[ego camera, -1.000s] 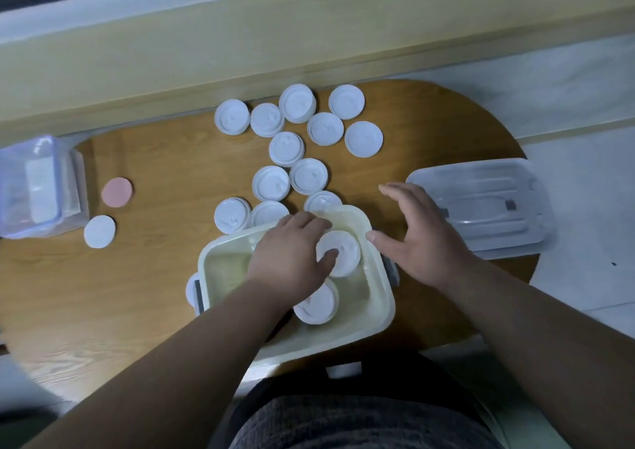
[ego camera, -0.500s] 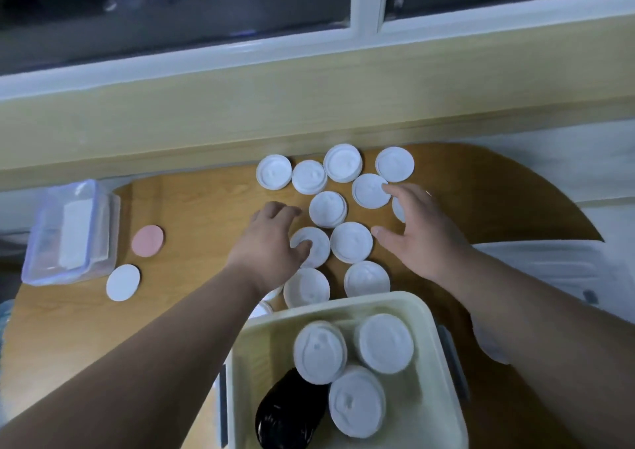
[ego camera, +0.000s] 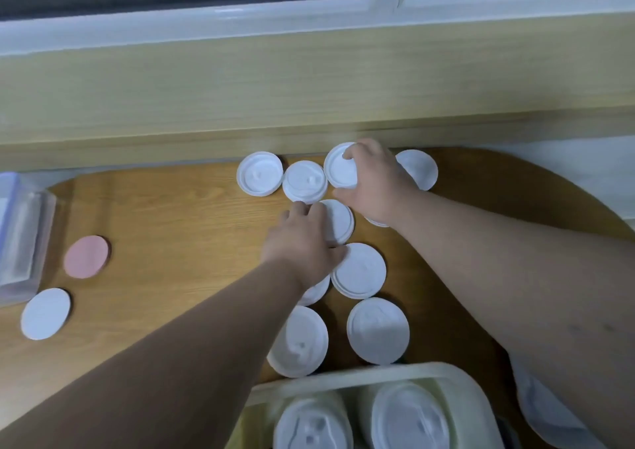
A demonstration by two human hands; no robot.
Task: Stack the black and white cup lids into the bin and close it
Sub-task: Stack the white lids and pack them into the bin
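Both hands have gone farther out from the bin (ego camera: 395, 373), already holding white lids (ego camera: 409, 424), to gather more: left hand (ego camera: 302, 246) curls round a mid lid (ego camera: 340, 223), right hand (ego camera: 374, 180) pinches a far lid (ego camera: 338, 172); next, lift both back to it.

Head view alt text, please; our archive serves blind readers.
Two bare hands reach among white lids scattered on a wooden table: the right hand grips a far lid, the left hand lies on a middle lid. A bin holding lids sits nearest.
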